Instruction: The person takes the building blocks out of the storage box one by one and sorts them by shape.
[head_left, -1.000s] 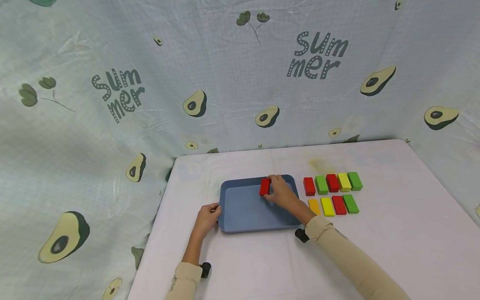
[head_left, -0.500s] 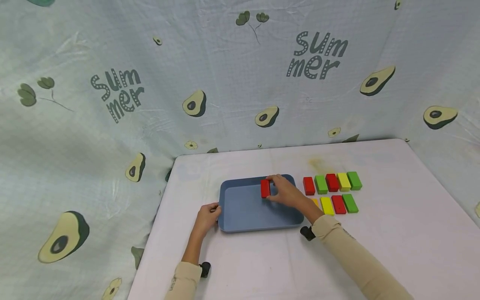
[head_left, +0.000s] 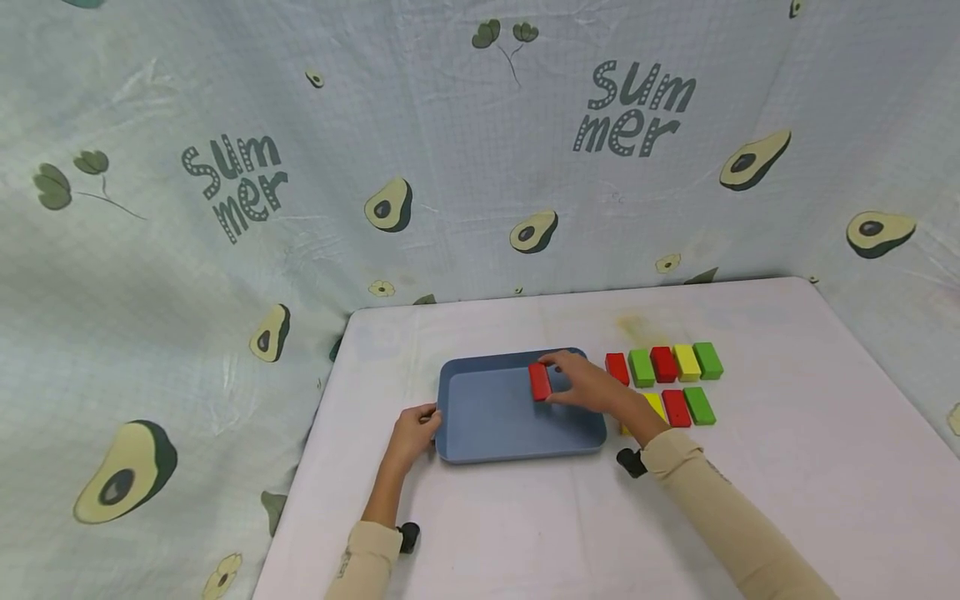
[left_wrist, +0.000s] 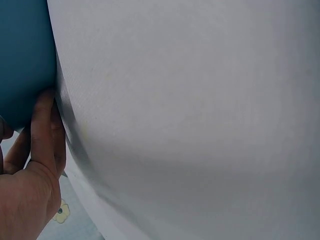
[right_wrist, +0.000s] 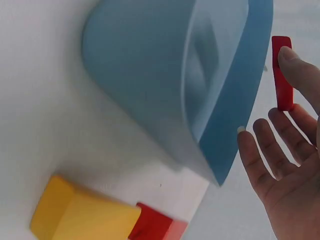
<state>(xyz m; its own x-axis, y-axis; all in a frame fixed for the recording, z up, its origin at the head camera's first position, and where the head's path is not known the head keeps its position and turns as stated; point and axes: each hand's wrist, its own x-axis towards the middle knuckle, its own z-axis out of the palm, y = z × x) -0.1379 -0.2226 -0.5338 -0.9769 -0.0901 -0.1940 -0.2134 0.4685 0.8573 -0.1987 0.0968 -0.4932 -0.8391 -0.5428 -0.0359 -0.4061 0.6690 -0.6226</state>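
Observation:
My right hand (head_left: 588,385) pinches a red block (head_left: 539,382) between thumb and fingertips, over the right half of a blue-grey tray (head_left: 487,458). The same red block (right_wrist: 283,75) shows in the right wrist view, with the thumb of the right hand (right_wrist: 285,175) on one side and fingertips at its lower end. My left hand (head_left: 412,435) grips the tray's left edge. In the left wrist view, the left hand's (left_wrist: 32,185) fingers lie along the outside of the tray (left_wrist: 25,55); the thumb is mostly cut off.
Right of the tray, several red, green and yellow blocks (head_left: 663,364) stand in two rows on the white-covered table (head_left: 525,525). My right forearm partly covers the nearer row. A printed cloth (head_left: 450,125) hangs behind the table. A yellow block (right_wrist: 85,212) lies near the tray's corner.
My right hand has moved right and slightly nearer with the red block, which has turned a little. The left hand and the tray have stayed in place.

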